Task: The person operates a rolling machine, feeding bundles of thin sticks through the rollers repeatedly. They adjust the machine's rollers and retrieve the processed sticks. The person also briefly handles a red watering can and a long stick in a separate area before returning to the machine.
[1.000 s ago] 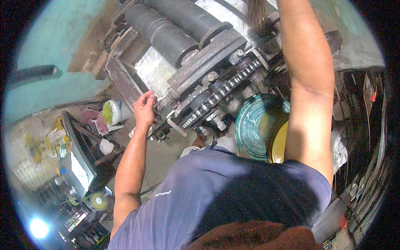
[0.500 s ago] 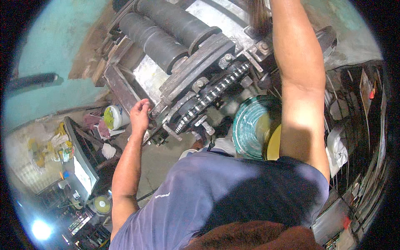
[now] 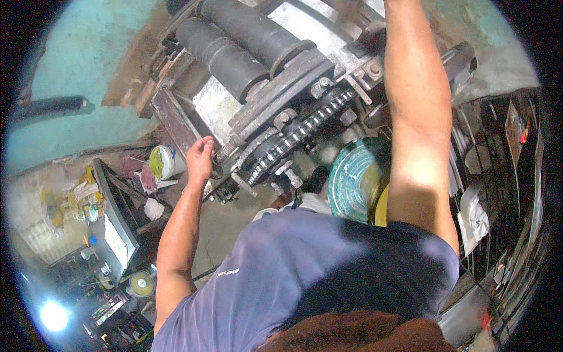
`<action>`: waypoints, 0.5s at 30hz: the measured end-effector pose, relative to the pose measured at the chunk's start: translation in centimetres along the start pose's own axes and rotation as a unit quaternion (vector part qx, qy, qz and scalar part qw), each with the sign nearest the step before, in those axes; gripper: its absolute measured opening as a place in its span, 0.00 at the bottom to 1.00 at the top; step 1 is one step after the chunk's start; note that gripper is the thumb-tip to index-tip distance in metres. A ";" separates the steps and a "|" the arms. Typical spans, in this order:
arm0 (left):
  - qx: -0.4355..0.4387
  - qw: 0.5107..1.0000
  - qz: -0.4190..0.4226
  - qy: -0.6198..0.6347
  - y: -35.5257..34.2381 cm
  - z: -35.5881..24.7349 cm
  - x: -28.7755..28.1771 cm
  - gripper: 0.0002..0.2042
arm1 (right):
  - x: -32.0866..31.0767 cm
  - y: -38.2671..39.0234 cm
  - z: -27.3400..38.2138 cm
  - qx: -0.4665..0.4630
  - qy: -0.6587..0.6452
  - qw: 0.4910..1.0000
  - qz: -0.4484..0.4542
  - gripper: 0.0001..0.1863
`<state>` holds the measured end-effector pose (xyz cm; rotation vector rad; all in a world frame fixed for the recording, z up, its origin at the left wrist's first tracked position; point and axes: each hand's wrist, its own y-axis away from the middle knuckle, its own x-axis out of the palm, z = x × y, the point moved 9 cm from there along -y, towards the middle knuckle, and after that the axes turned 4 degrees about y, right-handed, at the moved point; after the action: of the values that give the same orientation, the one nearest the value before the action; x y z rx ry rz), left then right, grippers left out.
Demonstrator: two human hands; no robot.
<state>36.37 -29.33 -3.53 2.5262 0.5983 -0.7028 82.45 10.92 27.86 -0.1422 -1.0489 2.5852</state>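
Note:
My left hand [image 3: 200, 157] is at the near left corner of a roller machine, beside a spring and the end of its metal frame [image 3: 179, 120]. Its fingers are curled and pressed together; whatever lies between them is too small or hidden to name. My right arm [image 3: 417, 111] stretches forward along the machine's right side and leaves the picture at the top edge, so the hand is out of sight. Two dark rollers [image 3: 226, 58] lie side by side in the machine. Across its near end runs a toothed gear wheel with a chain [image 3: 302, 132], between both arms.
A teal, paint-smeared round tub [image 3: 349, 179] stands by my right side, a yellow one [image 3: 381, 205] partly behind my arm. Left are a white bucket [image 3: 167, 161] and a table [image 3: 120, 237]. Sheets stand in a dark rack [image 3: 498, 193] at right.
The whole view has shifted slightly. My right arm sits a little farther left, and the blurred brown part beside it at the top has changed position. My left hand stays at the frame corner.

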 end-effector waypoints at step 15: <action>0.015 0.998 -0.047 -0.050 -0.3 0.8 -0.2 0.19 | 0.3 3.1 1.7 -0.093 0.007 0.995 0.041 0.05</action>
<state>35.78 -29.53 -4.15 2.4857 0.6790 -0.8720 80.98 7.85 26.97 -0.2540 -1.3036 2.5494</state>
